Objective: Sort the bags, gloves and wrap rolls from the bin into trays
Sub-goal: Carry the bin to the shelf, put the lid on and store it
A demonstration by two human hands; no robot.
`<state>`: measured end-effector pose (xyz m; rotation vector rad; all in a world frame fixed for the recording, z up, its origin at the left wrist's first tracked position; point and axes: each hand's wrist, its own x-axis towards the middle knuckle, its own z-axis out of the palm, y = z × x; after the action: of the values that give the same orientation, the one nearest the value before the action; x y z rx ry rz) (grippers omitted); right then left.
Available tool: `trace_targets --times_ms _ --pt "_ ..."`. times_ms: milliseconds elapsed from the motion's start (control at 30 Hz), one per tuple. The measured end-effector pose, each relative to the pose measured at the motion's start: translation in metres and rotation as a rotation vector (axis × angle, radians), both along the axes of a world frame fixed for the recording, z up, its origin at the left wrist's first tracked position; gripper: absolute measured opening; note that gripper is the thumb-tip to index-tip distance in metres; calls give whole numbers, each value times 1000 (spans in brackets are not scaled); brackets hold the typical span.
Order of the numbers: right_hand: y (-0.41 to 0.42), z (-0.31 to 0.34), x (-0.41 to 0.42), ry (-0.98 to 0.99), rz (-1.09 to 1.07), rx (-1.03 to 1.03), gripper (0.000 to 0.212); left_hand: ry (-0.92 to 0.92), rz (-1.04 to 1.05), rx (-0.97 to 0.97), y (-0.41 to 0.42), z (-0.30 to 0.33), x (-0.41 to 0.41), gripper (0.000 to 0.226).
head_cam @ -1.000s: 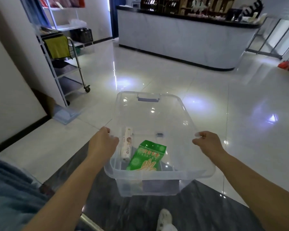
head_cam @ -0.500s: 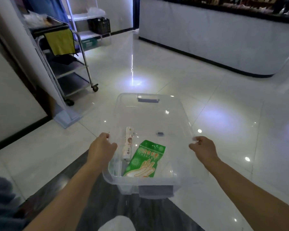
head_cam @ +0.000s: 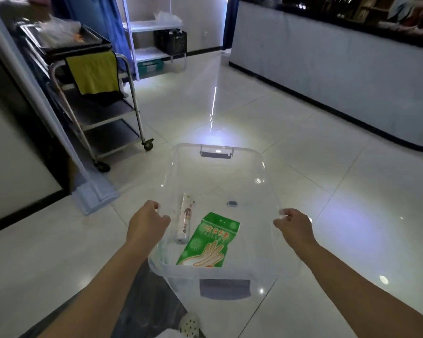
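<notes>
Swung left and carried forward since a second ago: steel trolley point(head_cam: 100, 103), then small at ten o'clock, now looms large from nine to eleven, with the dark strip underfoot slipping back to six. Counter point(head_cam: 340, 76) pushed out to one and two o'clock. Suggests a walk toward the trolley, whose top shelf bears a metal tray point(head_cam: 66, 42) at ten o'clock holding clear, crinkled plastic; likely a sorting spot, though not certain from here.

Dead centre, held off the pale tiled floor point(head_cam: 352, 179): clear bin point(head_cam: 215, 167), same grip as before. Left hand point(head_cam: 147, 224) at seven o'clock of the bin, fingers curled over the long rim, clamped on it. Right hand point(head_cam: 293, 225) at four o'clock, likewise clamped on the opposite rim, fingertips hooked inside.

Inside, on the bin floor toward the near end: green glove pack point(head_cam: 208, 242) lying flat at six o'clock, printed hand uppermost. Beside it at its nine o'clock, close but contact unclear, white wrap roll point(head_cam: 185, 220) lying lengthwise. No bags visible in the bin.

Nothing sorted from this load yet; bin needs setting down before either hand comes free.
</notes>
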<state>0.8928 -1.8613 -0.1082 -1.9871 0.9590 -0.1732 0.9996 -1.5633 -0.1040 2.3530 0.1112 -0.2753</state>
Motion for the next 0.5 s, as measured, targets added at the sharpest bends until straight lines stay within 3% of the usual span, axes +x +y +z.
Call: trace_targets --times_ms 500 --pt "-210 -13 342 7 10 62 37 35 -8 63 -210 -3 345 40"
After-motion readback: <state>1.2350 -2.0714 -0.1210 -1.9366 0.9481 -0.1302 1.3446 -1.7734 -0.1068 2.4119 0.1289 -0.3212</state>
